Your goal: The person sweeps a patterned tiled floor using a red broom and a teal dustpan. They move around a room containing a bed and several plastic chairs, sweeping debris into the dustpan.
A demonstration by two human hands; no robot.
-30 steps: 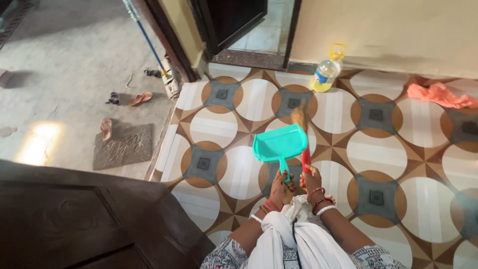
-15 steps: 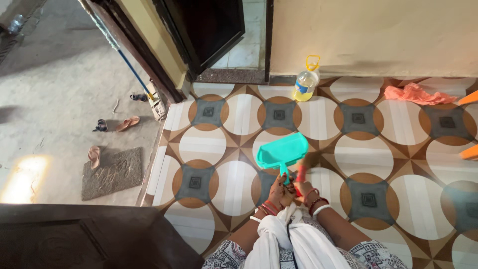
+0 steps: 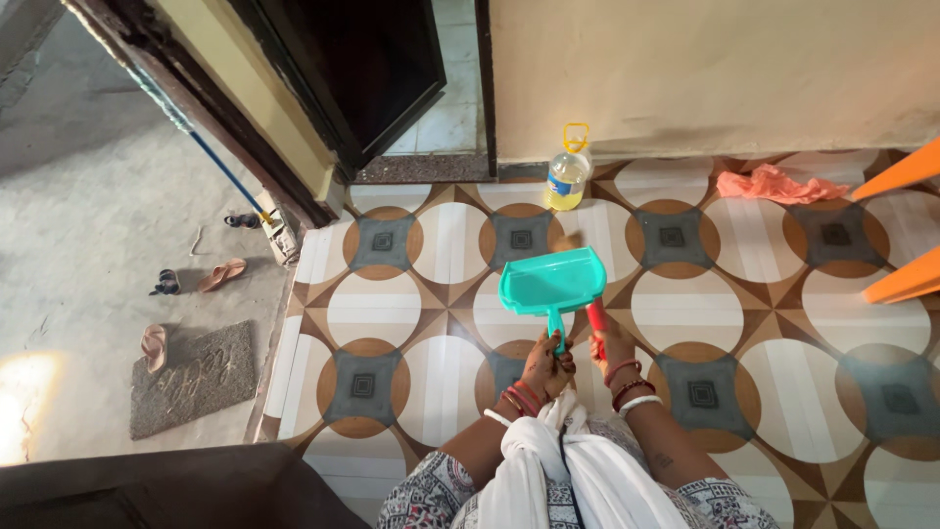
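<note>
Just ahead of the hands, a teal dustpan (image 3: 553, 281) hangs over the patterned floor tiles (image 3: 685, 309), its handle gripped by the left hand (image 3: 544, 364), while the right hand (image 3: 611, 351) beside it clasps a red-handled brush (image 3: 596, 317).

Teal dustpan (image 3: 551, 282), red brush handle (image 3: 596, 319). Floor (image 3: 744, 313) tiled in brown, white and grey circles. Orange cloth (image 3: 774, 184), yellow-capped bottle (image 3: 567, 178).

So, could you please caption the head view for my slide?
Left hand holds teal dustpan, right hand a red-handled brush.
</note>
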